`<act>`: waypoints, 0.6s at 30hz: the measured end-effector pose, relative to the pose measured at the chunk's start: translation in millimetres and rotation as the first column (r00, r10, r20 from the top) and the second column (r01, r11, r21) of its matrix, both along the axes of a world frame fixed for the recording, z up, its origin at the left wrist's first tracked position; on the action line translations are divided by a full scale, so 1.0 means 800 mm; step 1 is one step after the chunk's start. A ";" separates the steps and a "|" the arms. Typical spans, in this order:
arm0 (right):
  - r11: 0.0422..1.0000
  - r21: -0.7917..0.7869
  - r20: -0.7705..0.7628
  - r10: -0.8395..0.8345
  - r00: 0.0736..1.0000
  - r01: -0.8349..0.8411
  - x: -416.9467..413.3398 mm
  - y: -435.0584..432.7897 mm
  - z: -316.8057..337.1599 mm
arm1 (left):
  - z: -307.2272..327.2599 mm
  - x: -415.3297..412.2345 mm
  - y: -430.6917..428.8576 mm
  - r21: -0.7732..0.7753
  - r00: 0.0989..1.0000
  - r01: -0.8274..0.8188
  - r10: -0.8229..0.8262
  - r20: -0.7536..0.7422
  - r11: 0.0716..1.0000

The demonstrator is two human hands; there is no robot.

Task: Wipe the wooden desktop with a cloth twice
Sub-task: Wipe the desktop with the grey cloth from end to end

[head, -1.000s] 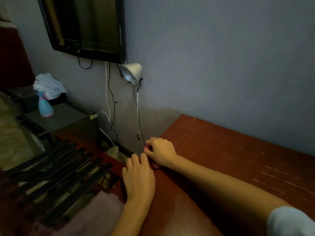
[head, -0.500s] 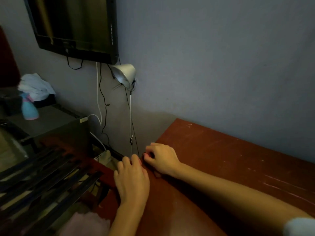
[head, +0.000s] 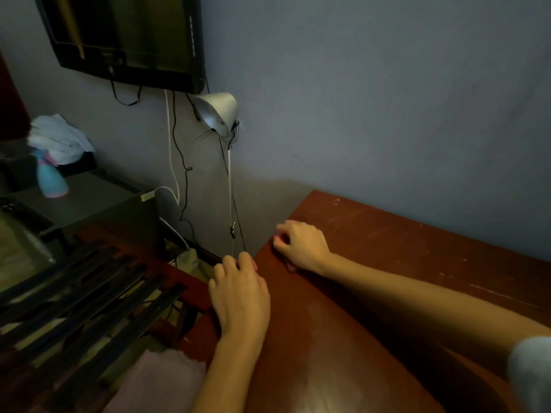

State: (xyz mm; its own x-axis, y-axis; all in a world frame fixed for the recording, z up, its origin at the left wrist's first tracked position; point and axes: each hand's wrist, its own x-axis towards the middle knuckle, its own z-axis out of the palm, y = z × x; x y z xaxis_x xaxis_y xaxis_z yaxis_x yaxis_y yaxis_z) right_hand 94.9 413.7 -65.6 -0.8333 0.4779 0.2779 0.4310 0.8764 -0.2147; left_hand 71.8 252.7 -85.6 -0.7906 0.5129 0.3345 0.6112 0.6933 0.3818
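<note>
Both rest on wooden desktop (head: 402, 269): left hand (head: 240, 296) fingers relaxed, right hand (head: 302, 245) fingers clenched.

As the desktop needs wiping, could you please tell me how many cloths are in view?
2: a white cloth bundled at far left behind the blue bottle, and a pink cloth at the bottom, left of the desktop. More may be hidden.

The bench (head: 387, 263) is reddish-brown wood, smooth and faintly glossy near the front, scuffed with pale scratches farther back. The lamp (head: 219, 113) shade looks like dull silvery metal. The television (head: 149, 71) frame is glossy black plastic. The wall (head: 387, 99) is matt paint. The spray bottle (head: 52, 181) is smooth plastic, the white cloth (head: 61, 138) behind it crumpled, the pink fabric (head: 161, 383) fuzzy
</note>
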 end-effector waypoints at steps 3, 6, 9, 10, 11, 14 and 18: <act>0.992 0.002 0.011 0.128 0.992 -0.128 -0.007 -0.013 -0.002 | -0.001 0.000 0.001 -0.011 1.000 -0.002 0.002 -0.011 1.000; 0.992 -0.030 0.023 0.122 0.992 -0.121 -0.041 0.001 0.003 | 0.000 0.001 0.000 -0.012 1.000 0.004 -0.004 -0.013 1.000; 0.996 -0.073 -0.009 -0.046 0.999 0.045 -0.066 0.045 0.003 | 0.002 0.002 -0.002 -0.004 1.000 0.019 -0.020 -0.005 1.000; 0.992 -0.074 -0.027 -0.104 0.994 0.102 -0.065 0.062 0.004 | 0.003 0.002 -0.003 -0.003 1.000 0.022 -0.022 -0.003 1.000; 0.986 -0.070 -0.040 -0.155 0.987 0.152 -0.061 0.079 0.004 | 0.003 0.003 -0.003 0.000 1.000 0.021 -0.021 0.001 1.000; 0.968 -0.062 -0.054 -0.247 0.967 0.244 -0.034 0.111 0.006 | 0.005 0.004 -0.002 0.015 1.000 0.020 -0.020 0.005 1.000; 0.980 0.034 0.005 -0.197 0.980 0.197 -0.004 0.092 0.004 | 0.005 0.005 -0.001 -0.008 0.999 0.033 -0.033 -0.002 0.999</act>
State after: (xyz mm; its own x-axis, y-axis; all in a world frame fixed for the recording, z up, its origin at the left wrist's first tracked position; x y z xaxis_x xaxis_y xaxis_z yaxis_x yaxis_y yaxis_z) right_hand 91.7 487.3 -62.6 -0.7260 0.6236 0.2898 0.5978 0.7807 -0.1823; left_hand 75.5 251.7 -81.9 -0.7726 0.5411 0.3320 0.6345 0.6760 0.3748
